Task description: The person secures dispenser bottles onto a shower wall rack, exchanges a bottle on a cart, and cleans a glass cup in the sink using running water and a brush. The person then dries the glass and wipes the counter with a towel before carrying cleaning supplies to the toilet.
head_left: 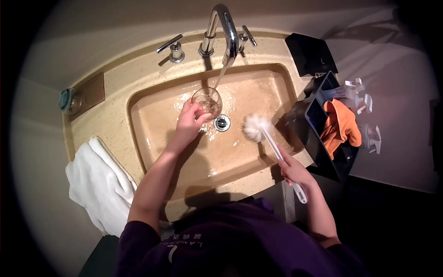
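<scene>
Through the head camera, which I follow from a distance, the left hand (190,122) grasps a clear glass (210,102), its fingers and thumb curled about the near side. Above these fingers, the chrome faucet (229,39) arches over the sink (263,81), and a thin stream of water (221,76) falls from its spout; the stream probably meets the far rim of the glass, though glare and transparency obscure the contact. Just to the right of the left fingertips I note the metal drain (222,123), set in the wet sink floor.

The right hand (295,170) is closed around the white handle of a brush (272,142). The handle's end projects past the near side of these fingers, while the round, fluffy head lies beyond them, up and to the left, between the two hands and apart from the glass.

To the right of the right fingers stands a black caddy (302,121), with an orange cloth (340,128) draped in it and spray bottles (367,101) along its far side. Well to the left of the left fingers, I observe a folded white towel (99,187) on the counter (117,127).
</scene>
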### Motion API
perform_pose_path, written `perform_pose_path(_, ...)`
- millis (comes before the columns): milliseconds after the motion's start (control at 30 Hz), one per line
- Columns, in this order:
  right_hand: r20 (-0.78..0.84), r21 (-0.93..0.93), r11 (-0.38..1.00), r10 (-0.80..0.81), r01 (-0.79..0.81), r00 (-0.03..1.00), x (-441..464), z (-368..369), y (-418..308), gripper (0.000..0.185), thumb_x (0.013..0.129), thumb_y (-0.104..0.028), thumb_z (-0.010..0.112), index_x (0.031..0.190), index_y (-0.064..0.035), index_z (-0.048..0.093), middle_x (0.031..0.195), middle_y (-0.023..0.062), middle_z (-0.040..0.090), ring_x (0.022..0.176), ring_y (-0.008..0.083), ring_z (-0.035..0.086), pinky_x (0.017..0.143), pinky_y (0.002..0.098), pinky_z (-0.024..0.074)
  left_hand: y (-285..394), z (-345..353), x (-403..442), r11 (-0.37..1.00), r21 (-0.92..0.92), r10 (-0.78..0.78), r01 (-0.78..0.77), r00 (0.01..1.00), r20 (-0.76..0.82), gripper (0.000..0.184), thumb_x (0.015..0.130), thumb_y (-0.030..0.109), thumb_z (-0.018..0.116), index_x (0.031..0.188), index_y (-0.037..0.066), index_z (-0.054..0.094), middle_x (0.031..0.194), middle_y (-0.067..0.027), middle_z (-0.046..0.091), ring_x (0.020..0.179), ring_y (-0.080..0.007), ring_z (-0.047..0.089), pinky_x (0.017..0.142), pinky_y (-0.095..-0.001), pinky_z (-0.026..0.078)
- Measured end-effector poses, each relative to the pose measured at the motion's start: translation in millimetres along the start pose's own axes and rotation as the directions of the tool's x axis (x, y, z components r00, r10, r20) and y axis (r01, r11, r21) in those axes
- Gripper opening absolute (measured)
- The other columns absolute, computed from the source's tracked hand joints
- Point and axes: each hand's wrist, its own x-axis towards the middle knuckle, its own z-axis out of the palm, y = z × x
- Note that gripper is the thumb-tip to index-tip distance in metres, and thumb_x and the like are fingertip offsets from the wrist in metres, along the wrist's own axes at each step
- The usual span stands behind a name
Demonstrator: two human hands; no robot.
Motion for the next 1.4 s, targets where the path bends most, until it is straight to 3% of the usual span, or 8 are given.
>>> perform_pose_path(200, -0.539, -0.312, 0.915, -0.393, 0.256, 0.746, 64.5, 25.1, 9.1, 0.055, 0.093, -0.017, 0.038, 0.143, -0.0226, 0.016, 0.07, 0.0205, 0.058, 0.059, 0.0317, 0.059, 0.056, 0.0403, 0.048, -2.9, 26.5, 33.2, 0.963, 0.269, -0.002, -0.001, 1.0, 0.009, 0.029, 0.074, 0.02, 0.072, 0.085, 0.002, 0.053, 0.129, -0.0238, 0.038, 0.1, -0.0326, 0.056, 0.085, -0.0378, 0.044)
perform_pose_path(333, -0.594, -0.238, 0.968, -0.211, 0.081, 0.777, 157.6, -5.2, -20.4, 0.055, 0.093, -0.018, 0.036, 0.143, -0.0199, 0.013, 0.085, 0.0294, 0.059, 0.077, 0.0429, 0.06, 0.068, 0.0483, 0.0469, -12.3, 36.0, 41.4, 0.963, 0.269, -0.017, 0.014, 1.0, 0.01, 0.024, 0.074, 0.016, 0.071, 0.087, 0.004, 0.055, 0.136, -0.0213, 0.034, 0.09, -0.0289, 0.059, 0.082, -0.0349, 0.046)
perform_pose_path(600, -0.245, -0.187, 0.937, -0.335, 0.295, 0.91, 75.4, 21.9, 16.2, 0.056, 0.094, -0.018, 0.036, 0.144, -0.0248, 0.013, 0.107, 0.0296, 0.057, 0.07, 0.0335, 0.063, 0.061, 0.0404, 0.0505, -23.0, 44.5, 42.2, 0.945, 0.327, 0.009, -0.025, 0.999, 0.048, 0.027, 0.075, 0.017, 0.072, 0.094, 0.005, 0.058, 0.138, -0.0238, 0.031, 0.1, -0.0314, 0.057, 0.086, -0.0359, 0.046)
perform_pose_path(767, -0.522, -0.116, 0.993, -0.05, -0.012, 0.851, 45.8, 26.7, 4.3, 0.055, 0.094, -0.018, 0.037, 0.143, -0.0235, 0.014, 0.084, 0.0294, 0.06, 0.08, 0.0394, 0.061, 0.069, 0.0468, 0.0448, -25.5, 41.0, 26.1, 0.962, 0.26, 0.059, -0.08, 0.994, 0.087, 0.044, 0.077, 0.015, 0.069, 0.117, 0.014, 0.052, 0.139, -0.0198, 0.03, 0.124, -0.0338, 0.039, 0.099, -0.0371, 0.039)
perform_pose_path(800, -0.556, -0.291, 0.95, -0.264, 0.114, 0.788, 68.7, 27.2, 42.0, 0.056, 0.093, -0.015, 0.037, 0.143, -0.0225, 0.013, 0.083, 0.0293, 0.059, 0.076, 0.0409, 0.059, 0.067, 0.0469, 0.0447, -22.9, 37.5, 22.1, 0.971, 0.234, 0.036, -0.054, 0.996, 0.078, 0.049, 0.077, 0.013, 0.067, 0.122, 0.014, 0.049, 0.14, -0.0203, 0.029, 0.125, -0.034, 0.038, 0.101, -0.0372, 0.037)
perform_pose_path(1000, -0.114, -0.092, 0.996, -0.018, 0.008, 0.993, -31.6, 28.2, 10.2, 0.052, 0.091, -0.008, 0.038, 0.141, -0.0159, 0.027, 0.102, 0.0196, 0.062, 0.074, 0.0249, 0.06, 0.072, 0.0344, 0.0479, 56.2, -49.2, -60.3, 0.855, 0.519, 0.137, 0.013, 0.959, -0.249, 0.05, 0.073, 0.011, 0.067, 0.119, 0.01, 0.049, 0.128, -0.0198, 0.04, 0.116, -0.0383, 0.043, 0.096, -0.0426, 0.038)
perform_pose_path(1267, -0.005, -0.436, 0.74, -0.57, 0.512, 0.821, -24.1, 87.7, -49.3, 0.055, 0.091, -0.008, 0.042, 0.141, -0.0243, 0.025, 0.065, 0.021, 0.05, 0.054, 0.0284, 0.049, 0.057, 0.0338, 0.0426, 53.3, -176.3, -164.0, 0.245, 0.659, 0.08, 0.712, 0.662, -0.745, 0.067, 0.069, 0.022, 0.071, 0.129, 0.017, 0.042, 0.127, -0.0255, 0.037, 0.123, -0.0428, 0.029, 0.099, -0.0595, 0.022)
perform_pose_path(1400, 0.095, -0.405, 0.658, -0.661, 0.635, 0.744, -7.0, 115.2, -107.6, 0.055, 0.092, -0.009, 0.042, 0.141, -0.0252, 0.025, 0.068, 0.0207, 0.054, 0.059, 0.0303, 0.053, 0.06, 0.0362, 0.0438, 19.9, -209.3, -168.9, 0.489, 0.614, 0.073, 0.619, 0.673, -0.736, 0.059, 0.068, 0.015, 0.069, 0.123, 0.014, 0.046, 0.107, -0.0212, 0.046, 0.105, -0.0384, 0.043, 0.091, -0.0477, 0.034)
